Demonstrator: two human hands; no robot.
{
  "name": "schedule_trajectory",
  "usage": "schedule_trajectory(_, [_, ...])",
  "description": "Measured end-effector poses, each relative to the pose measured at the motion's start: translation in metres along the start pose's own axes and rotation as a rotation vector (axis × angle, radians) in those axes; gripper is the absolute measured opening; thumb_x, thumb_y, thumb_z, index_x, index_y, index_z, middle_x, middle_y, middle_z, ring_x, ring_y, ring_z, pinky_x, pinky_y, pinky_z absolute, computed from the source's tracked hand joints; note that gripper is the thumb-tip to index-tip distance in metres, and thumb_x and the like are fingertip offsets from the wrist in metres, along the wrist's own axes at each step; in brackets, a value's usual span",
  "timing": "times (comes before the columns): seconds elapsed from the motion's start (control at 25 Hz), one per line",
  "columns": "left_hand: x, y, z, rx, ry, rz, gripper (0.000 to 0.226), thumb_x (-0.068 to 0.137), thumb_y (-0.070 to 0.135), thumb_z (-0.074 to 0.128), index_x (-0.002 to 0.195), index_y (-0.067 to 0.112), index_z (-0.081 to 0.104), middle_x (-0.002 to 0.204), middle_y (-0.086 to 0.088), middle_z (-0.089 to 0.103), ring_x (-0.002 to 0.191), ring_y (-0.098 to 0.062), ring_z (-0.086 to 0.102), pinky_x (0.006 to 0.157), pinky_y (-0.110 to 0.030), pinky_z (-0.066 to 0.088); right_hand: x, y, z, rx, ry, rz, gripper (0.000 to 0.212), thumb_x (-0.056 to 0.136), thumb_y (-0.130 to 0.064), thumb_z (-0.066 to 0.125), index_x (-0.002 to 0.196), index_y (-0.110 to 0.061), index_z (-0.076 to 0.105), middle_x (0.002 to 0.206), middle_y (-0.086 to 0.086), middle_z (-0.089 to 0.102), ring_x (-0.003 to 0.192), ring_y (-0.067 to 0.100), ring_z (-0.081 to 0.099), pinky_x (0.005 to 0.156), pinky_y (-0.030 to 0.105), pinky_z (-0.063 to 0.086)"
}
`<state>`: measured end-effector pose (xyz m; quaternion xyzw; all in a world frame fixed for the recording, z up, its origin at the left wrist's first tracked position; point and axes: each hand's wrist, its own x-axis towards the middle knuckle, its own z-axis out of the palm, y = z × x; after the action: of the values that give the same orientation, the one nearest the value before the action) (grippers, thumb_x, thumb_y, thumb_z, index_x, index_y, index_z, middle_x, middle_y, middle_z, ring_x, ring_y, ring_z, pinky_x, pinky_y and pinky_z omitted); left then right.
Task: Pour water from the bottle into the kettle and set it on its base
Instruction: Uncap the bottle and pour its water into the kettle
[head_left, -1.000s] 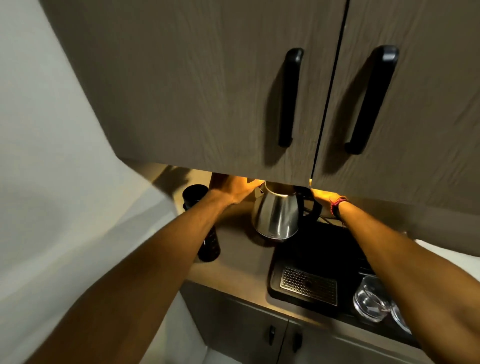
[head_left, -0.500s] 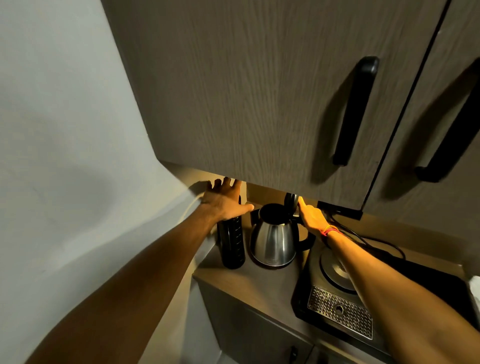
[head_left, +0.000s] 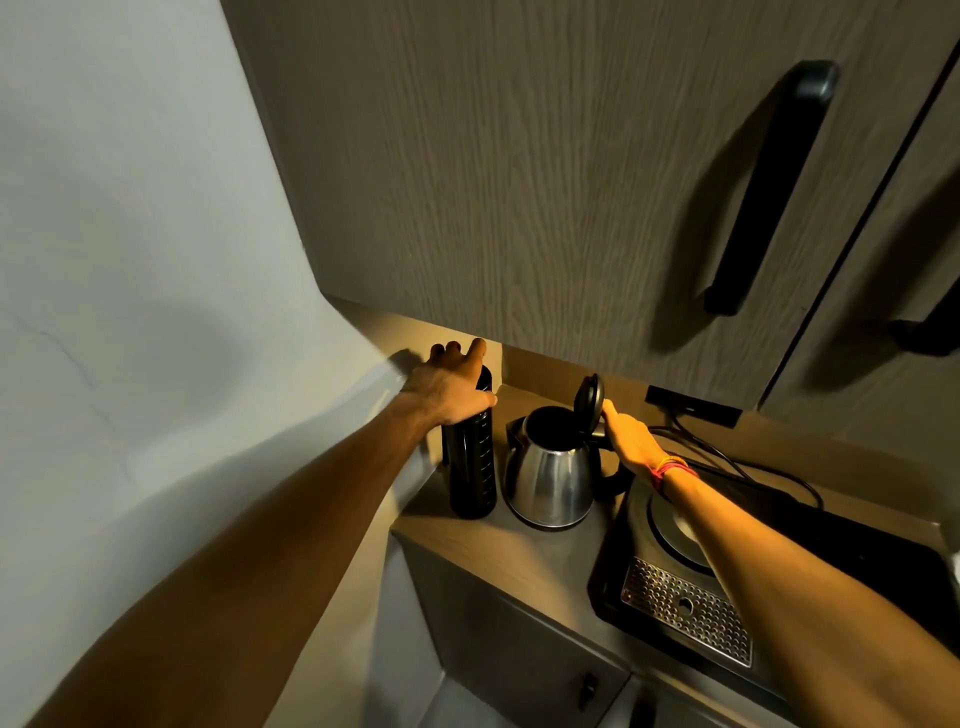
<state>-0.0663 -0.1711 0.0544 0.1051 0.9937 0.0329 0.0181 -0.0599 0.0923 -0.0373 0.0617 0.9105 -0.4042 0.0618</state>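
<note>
A tall black bottle (head_left: 470, 467) stands on the counter beside the left wall. My left hand (head_left: 449, 387) wraps its upper part, with the thumb across the front and the fingers over the cap. Right of the bottle, touching distance away, sits the steel kettle (head_left: 549, 480) on the counter, off its base. Its black lid (head_left: 589, 401) is tipped up and the mouth is open. My right hand (head_left: 628, 440) lies on the top of the kettle's handle, index fingertip against the raised lid. The round kettle base (head_left: 672, 532) sits on a black tray to the right.
The black tray (head_left: 883, 561) has a perforated metal drip grate (head_left: 685, 610) at its front. A power cable (head_left: 727, 457) runs behind it to a wall socket. Wall cabinets with black handles (head_left: 769, 187) hang low over the counter. The wall closes the left side.
My left hand came down from above the bottle onto its top. The kettle's lid has swung further up under my right hand. The view has shifted left.
</note>
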Motion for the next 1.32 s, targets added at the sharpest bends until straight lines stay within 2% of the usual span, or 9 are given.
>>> schedule_trajectory(0.16, [0.005,0.008,0.000,0.060,-0.020,-0.121,0.083,0.087,0.070,0.050,0.146,0.017,0.025,0.147,-0.024,0.036,0.132,-0.044,0.042,0.099,-0.053,0.043,-0.002,-0.002,-0.001,-0.098,0.049,-0.078,0.035,0.103,-0.024,0.030,0.120,0.000,0.048,0.117,0.026,0.050,0.104,0.038,0.051,0.093,0.043,0.043])
schedule_trajectory(0.28, [0.007,-0.001,-0.005,-0.086,-0.153,-0.010,0.073,0.084,0.049,0.066,0.143,0.026,0.030,0.146,-0.014,0.032,0.132,-0.036,0.037,0.097,-0.048,0.044,-0.011,-0.006,0.001,-0.181,0.106,-0.156,0.044,0.101,-0.038,0.030,0.116,-0.003,0.053,0.121,0.020,0.054,0.104,0.033,0.055,0.095,0.045,0.045])
schedule_trajectory(0.36, [0.004,-0.005,-0.008,-0.123,-0.133,0.003,0.066,0.083,0.039,0.069,0.137,0.026,0.034,0.139,-0.011,0.039,0.127,-0.033,0.043,0.095,-0.046,0.045,-0.014,-0.004,0.004,-0.206,0.086,-0.168,0.040,0.100,-0.032,0.036,0.124,-0.003,0.049,0.126,0.021,0.053,0.111,0.035,0.054,0.098,0.044,0.045])
schedule_trajectory(0.56, [0.001,0.004,-0.009,0.191,-0.032,-0.058,0.088,0.084,0.074,0.050,0.148,0.019,0.024,0.147,-0.019,0.039,0.132,-0.042,0.044,0.103,-0.055,0.037,-0.013,0.000,0.005,-0.266,0.026,-0.191,0.045,0.097,-0.020,0.044,0.139,-0.006,0.038,0.126,0.026,0.054,0.112,0.042,0.054,0.097,0.049,0.047])
schedule_trajectory(0.72, [0.002,-0.010,-0.017,-0.169,-0.175,0.035,0.069,0.084,0.038,0.070,0.142,0.025,0.033,0.142,-0.009,0.038,0.131,-0.034,0.041,0.100,-0.046,0.045,-0.010,0.002,0.008,-0.314,0.058,-0.255,0.044,0.098,-0.018,0.041,0.140,-0.007,0.037,0.123,0.026,0.057,0.109,0.041,0.054,0.095,0.050,0.047])
schedule_trajectory(0.92, [0.005,-0.006,-0.006,0.127,-0.024,-0.098,0.097,0.079,0.084,0.043,0.149,0.019,0.026,0.150,-0.017,0.039,0.136,-0.041,0.041,0.107,-0.055,0.036,-0.007,0.005,0.009,-0.328,0.070,-0.289,0.040,0.098,-0.017,0.039,0.137,-0.005,0.040,0.121,0.027,0.058,0.107,0.042,0.055,0.094,0.051,0.047])
schedule_trajectory(1.08, [0.008,-0.020,-0.002,-0.039,-0.089,0.075,0.082,0.079,0.061,0.068,0.142,0.024,0.030,0.143,-0.009,0.038,0.132,-0.034,0.040,0.095,-0.041,0.041,-0.005,0.008,0.011,-0.337,0.077,-0.302,0.040,0.098,-0.017,0.039,0.136,-0.006,0.040,0.119,0.027,0.059,0.106,0.041,0.055,0.094,0.052,0.048])
schedule_trajectory(1.2, [0.002,-0.019,0.007,-0.032,0.092,0.038,0.080,0.079,0.065,0.065,0.138,0.019,0.034,0.137,-0.010,0.044,0.125,-0.030,0.046,0.087,-0.042,0.049,-0.003,0.009,0.013,-0.316,0.087,-0.304,0.040,0.098,-0.017,0.039,0.137,-0.006,0.039,0.117,0.027,0.059,0.104,0.041,0.055,0.094,0.053,0.048])
schedule_trajectory(1.32, [-0.005,-0.009,0.018,0.039,0.474,0.055,0.089,0.083,0.074,0.049,0.142,0.010,0.035,0.137,-0.017,0.050,0.119,-0.034,0.054,0.078,-0.044,0.058,-0.001,0.011,0.015,-0.316,0.104,-0.298,0.042,0.098,-0.016,0.040,0.138,-0.004,0.038,0.111,0.028,0.060,0.099,0.042,0.056,0.092,0.053,0.048])
